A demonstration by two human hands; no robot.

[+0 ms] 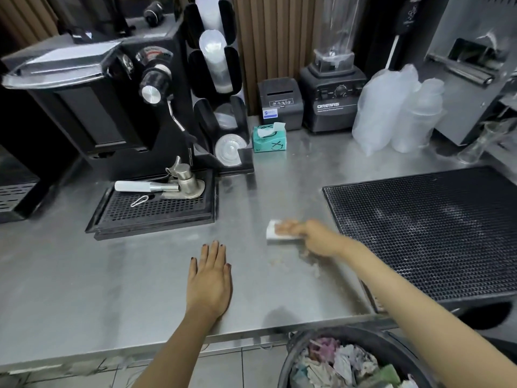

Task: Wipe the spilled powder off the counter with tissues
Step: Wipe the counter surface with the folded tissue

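My right hand [310,236] presses a folded white tissue [272,231] flat onto the steel counter [112,281], fingers laid over it; the hand is motion-blurred. Faint pale brownish powder [310,261] is smeared on the counter just below and to the right of that hand, near the mat's left edge. My left hand [209,278] lies flat on the counter, palm down, fingers straight, holding nothing. A teal tissue box [270,141] with a tissue sticking out stands at the back of the counter.
A black rubber bar mat [436,233] covers the right side. An espresso machine [106,88] with drip tray [156,208] and portafilter stands at the left, with a cup dispenser [215,65], receipt printer and blender [333,99] behind. A full waste bin [349,362] sits below the counter's front edge.
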